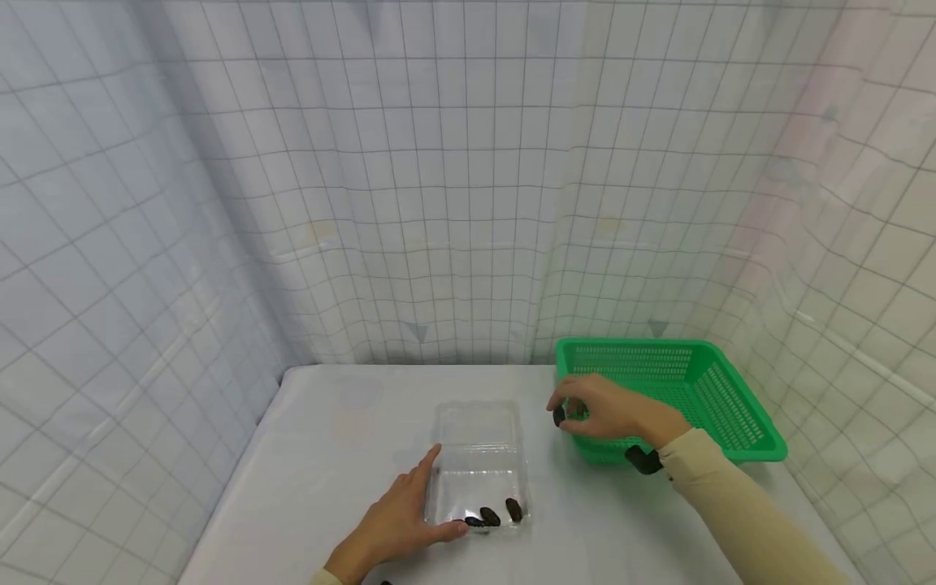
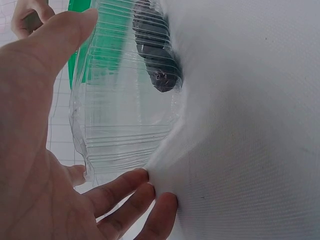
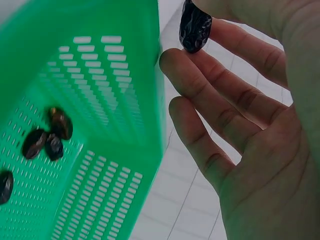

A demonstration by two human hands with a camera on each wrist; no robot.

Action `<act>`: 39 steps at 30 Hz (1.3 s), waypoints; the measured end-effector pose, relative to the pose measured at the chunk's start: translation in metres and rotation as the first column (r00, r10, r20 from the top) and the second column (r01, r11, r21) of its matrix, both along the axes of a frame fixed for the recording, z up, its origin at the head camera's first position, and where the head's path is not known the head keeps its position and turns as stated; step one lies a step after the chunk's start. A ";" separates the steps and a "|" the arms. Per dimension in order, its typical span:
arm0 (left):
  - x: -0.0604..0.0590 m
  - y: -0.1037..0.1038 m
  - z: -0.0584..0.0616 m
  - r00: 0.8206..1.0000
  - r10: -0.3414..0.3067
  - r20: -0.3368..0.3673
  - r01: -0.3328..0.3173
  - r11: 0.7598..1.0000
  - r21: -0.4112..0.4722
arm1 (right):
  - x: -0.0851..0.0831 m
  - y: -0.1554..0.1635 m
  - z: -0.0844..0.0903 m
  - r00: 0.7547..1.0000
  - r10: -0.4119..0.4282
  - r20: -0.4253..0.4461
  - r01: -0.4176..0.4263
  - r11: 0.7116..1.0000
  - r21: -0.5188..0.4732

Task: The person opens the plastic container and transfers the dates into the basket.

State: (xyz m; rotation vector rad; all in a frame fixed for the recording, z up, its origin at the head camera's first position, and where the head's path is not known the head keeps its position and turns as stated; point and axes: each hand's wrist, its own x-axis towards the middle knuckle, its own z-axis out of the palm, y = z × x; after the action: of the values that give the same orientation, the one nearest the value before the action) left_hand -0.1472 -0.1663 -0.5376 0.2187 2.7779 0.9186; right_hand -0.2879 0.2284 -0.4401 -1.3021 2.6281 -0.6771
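Note:
A clear plastic clamshell box (image 1: 478, 463) lies open on the white table, with three dark dates (image 1: 490, 516) in its near half. My left hand (image 1: 398, 516) rests open against the box's left side, thumb at the near corner; the left wrist view shows the box (image 2: 125, 100) and a date (image 2: 157, 60) through the plastic. My right hand (image 1: 603, 406) hovers at the near-left corner of the green basket (image 1: 724, 398) and pinches one dark date (image 1: 559, 417) at its fingertips. In the right wrist view that date (image 3: 195, 27) is beside the basket wall (image 3: 100, 100).
Several more dates (image 3: 47, 137) lie on the basket floor. A white gridded curtain (image 1: 468, 179) encloses the table (image 1: 336, 439) at the back and on both sides. The table's left edge drops off near the curtain.

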 end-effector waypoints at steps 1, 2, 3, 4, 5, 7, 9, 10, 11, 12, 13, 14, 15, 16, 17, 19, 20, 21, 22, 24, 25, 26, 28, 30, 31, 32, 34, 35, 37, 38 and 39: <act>0.000 0.000 0.000 1.000 -0.001 -0.002 0.001 1.000 -0.002 | -0.002 0.004 0.000 1.000 -0.003 -0.004 0.003 1.000 -0.010; 0.000 0.000 -0.001 1.000 0.000 -0.004 0.000 1.000 -0.003 | -0.003 0.008 0.001 1.000 -0.008 -0.008 0.008 1.000 -0.015; 0.000 0.000 -0.001 1.000 0.000 -0.006 0.000 1.000 -0.004 | -0.005 0.012 0.001 1.000 -0.013 -0.012 0.013 1.000 -0.018; 0.000 0.001 -0.001 1.000 0.000 -0.009 0.000 1.000 -0.005 | -0.007 0.015 0.000 0.999 -0.028 -0.016 0.028 1.000 -0.013; 0.001 0.001 -0.001 1.000 0.000 -0.012 0.000 1.000 -0.006 | -0.009 0.018 0.000 0.999 -0.041 -0.015 0.041 0.999 -0.009; 0.001 0.001 0.000 1.000 0.000 -0.013 0.000 1.000 -0.005 | -0.014 0.025 0.000 0.998 -0.062 -0.018 0.062 0.998 0.005; 0.001 0.001 0.000 1.000 -0.001 -0.014 0.001 1.000 -0.004 | -0.018 0.031 0.000 0.997 -0.080 -0.006 0.080 0.997 0.021; 0.001 0.001 0.000 1.000 -0.001 -0.013 0.001 1.000 -0.005 | -0.020 0.033 0.000 0.996 -0.093 0.004 0.092 0.995 0.032; 0.001 0.001 0.000 1.000 0.000 -0.012 0.000 1.000 -0.004 | -0.023 0.035 0.000 0.995 -0.098 0.015 0.097 0.995 0.039; 0.001 0.001 0.000 1.000 0.000 -0.011 0.000 1.000 -0.003 | -0.025 0.037 0.000 0.994 -0.104 0.019 0.103 0.994 0.049; 0.001 0.001 0.000 1.000 -0.001 -0.010 0.001 1.000 -0.002 | -0.027 0.039 0.000 0.994 -0.110 0.024 0.109 0.992 0.060; 0.001 0.001 0.000 1.000 -0.002 -0.010 0.002 1.000 0.001 | -0.028 0.041 0.000 0.993 -0.116 0.032 0.114 0.991 0.068; 0.001 0.001 0.000 1.000 -0.003 -0.009 0.003 1.000 0.004 | -0.030 0.042 -0.001 0.992 -0.124 0.036 0.120 0.990 0.077; 0.001 0.001 0.000 1.000 -0.003 -0.010 0.003 1.000 0.004 | -0.031 0.043 -0.001 0.992 -0.125 0.035 0.121 0.989 0.085; 0.001 0.000 -0.001 1.000 -0.004 -0.011 0.004 1.000 0.004 | -0.033 0.044 -0.002 0.991 -0.129 0.036 0.126 0.988 0.090; 0.001 0.000 -0.001 1.000 -0.005 -0.012 0.005 1.000 0.004 | -0.035 0.046 -0.004 0.991 -0.127 0.040 0.123 0.988 0.094; 0.001 -0.001 -0.002 1.000 -0.006 -0.014 0.006 1.000 0.003 | -0.036 0.046 -0.004 0.991 -0.126 0.043 0.121 0.988 0.093; 0.001 -0.001 -0.002 1.000 -0.006 -0.015 0.006 1.000 0.001 | -0.036 0.046 -0.005 0.991 -0.125 0.047 0.120 0.988 0.093; 0.001 -0.001 -0.002 1.000 -0.006 -0.016 0.006 1.000 -0.001 | -0.037 0.047 -0.006 0.991 -0.124 0.050 0.119 0.989 0.093; 0.002 -0.002 -0.003 1.000 -0.007 -0.018 0.007 1.000 -0.001 | -0.038 0.047 -0.007 0.990 -0.127 0.065 0.121 0.988 0.095; 0.002 -0.002 -0.003 1.000 -0.007 -0.019 0.007 1.000 0.000 | -0.039 0.047 -0.008 0.989 -0.133 0.072 0.126 0.987 0.097; 0.002 -0.002 -0.002 1.000 -0.007 -0.020 0.007 1.000 0.001 | -0.039 0.047 -0.008 0.988 -0.137 0.077 0.129 0.987 0.100; 0.002 -0.001 -0.002 1.000 -0.007 -0.023 0.007 1.000 0.001 | -0.040 0.047 -0.009 0.986 -0.146 0.084 0.137 0.985 0.107; 0.003 -0.001 -0.001 1.000 -0.006 -0.024 0.006 1.000 0.004 | -0.041 0.047 -0.009 0.985 -0.151 0.087 0.141 0.984 0.113; 0.003 0.000 0.000 1.000 -0.005 -0.025 0.006 1.000 0.004 | -0.041 0.047 -0.010 0.984 -0.153 0.091 0.143 0.983 0.114; 0.003 0.000 0.000 1.000 -0.005 -0.026 0.005 1.000 0.003 | -0.041 0.047 -0.010 0.984 -0.153 0.093 0.142 0.983 0.114; 0.003 0.000 0.000 1.000 0.000 -0.024 0.000 1.000 0.003 | -0.042 0.047 -0.010 0.984 -0.149 0.098 0.137 0.984 0.114; 0.004 0.000 0.001 1.000 0.002 -0.023 -0.002 1.000 0.003 | -0.042 0.046 -0.010 0.984 -0.147 0.098 0.136 0.984 0.114; 0.003 0.000 0.000 1.000 0.005 -0.022 -0.005 1.000 0.000 | -0.042 0.046 -0.010 0.985 -0.143 0.099 0.132 0.985 0.112; 0.003 0.000 0.000 1.000 0.006 -0.020 -0.006 1.000 0.000 | -0.042 0.046 -0.009 0.985 -0.141 0.099 0.130 0.985 0.110; 0.003 0.000 0.001 1.000 0.008 -0.018 -0.008 1.000 -0.001 | -0.042 0.045 -0.009 0.985 -0.141 0.100 0.130 0.986 0.109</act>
State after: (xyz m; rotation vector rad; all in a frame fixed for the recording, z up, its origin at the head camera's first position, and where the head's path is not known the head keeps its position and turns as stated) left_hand -0.1442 -0.1658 -0.5371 0.2168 2.7976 0.9212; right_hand -0.3300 0.2738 -0.4490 -1.0371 2.6431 -0.6039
